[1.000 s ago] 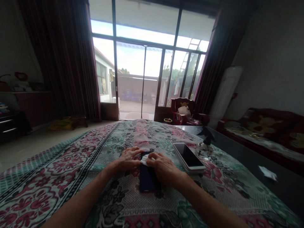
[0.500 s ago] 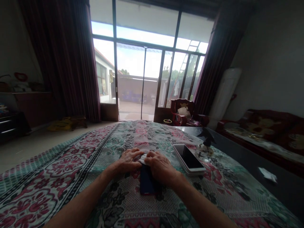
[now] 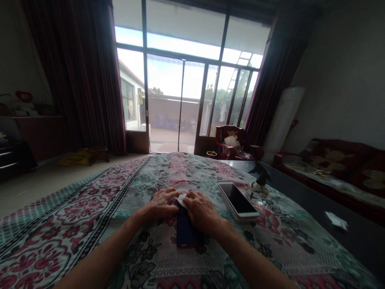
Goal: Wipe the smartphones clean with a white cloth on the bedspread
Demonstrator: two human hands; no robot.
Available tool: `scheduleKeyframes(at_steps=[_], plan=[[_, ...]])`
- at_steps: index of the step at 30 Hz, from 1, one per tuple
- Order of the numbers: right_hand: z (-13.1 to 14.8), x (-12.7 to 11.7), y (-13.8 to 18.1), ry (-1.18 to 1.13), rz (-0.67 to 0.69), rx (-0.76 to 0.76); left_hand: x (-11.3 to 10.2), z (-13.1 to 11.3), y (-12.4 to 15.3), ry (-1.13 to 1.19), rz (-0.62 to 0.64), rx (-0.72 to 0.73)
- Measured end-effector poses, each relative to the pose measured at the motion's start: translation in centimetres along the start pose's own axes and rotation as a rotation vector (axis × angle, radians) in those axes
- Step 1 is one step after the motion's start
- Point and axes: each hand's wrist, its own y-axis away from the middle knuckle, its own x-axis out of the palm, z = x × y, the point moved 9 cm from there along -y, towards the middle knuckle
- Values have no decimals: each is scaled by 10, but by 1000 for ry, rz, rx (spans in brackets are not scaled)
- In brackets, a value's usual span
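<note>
A dark blue smartphone (image 3: 187, 233) lies flat on the patterned tablecloth in front of me, its far end hidden by my hands. My right hand (image 3: 199, 209) is closed on a white tissue (image 3: 181, 199) and presses it against the far part of the phone. At the phone's far left edge, my left hand (image 3: 164, 202) grips it with thumb and fingers; some fingertips are hidden by the tissue. To the right of my right hand rest white-edged devices with a dark screen, apparently stacked phones (image 3: 238, 200).
The floral tablecloth (image 3: 90, 224) covers much of the table, with a dark tabletop (image 3: 319, 200) showing on the right. A glass ornament with a dark bird-like top (image 3: 261, 180) stands behind the stacked phones. A crumpled white paper (image 3: 337, 220) lies far right.
My right hand and the tissue have shifted very slightly on the phone. My left hand stays at the phone's edge. The whole view has drifted a little.
</note>
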Motion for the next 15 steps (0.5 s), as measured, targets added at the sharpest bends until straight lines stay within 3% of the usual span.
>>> scheduleKeyframes(at_steps=[5,11,15], plan=[[-9,0,2,11,-9,124,-2,-1,0,10,-25,12],[18,4,3,60,21,8,-5,-8,4,-13,12,-11],[6,3,1,65,11,66,-6,-9,4,-4,19,-20]])
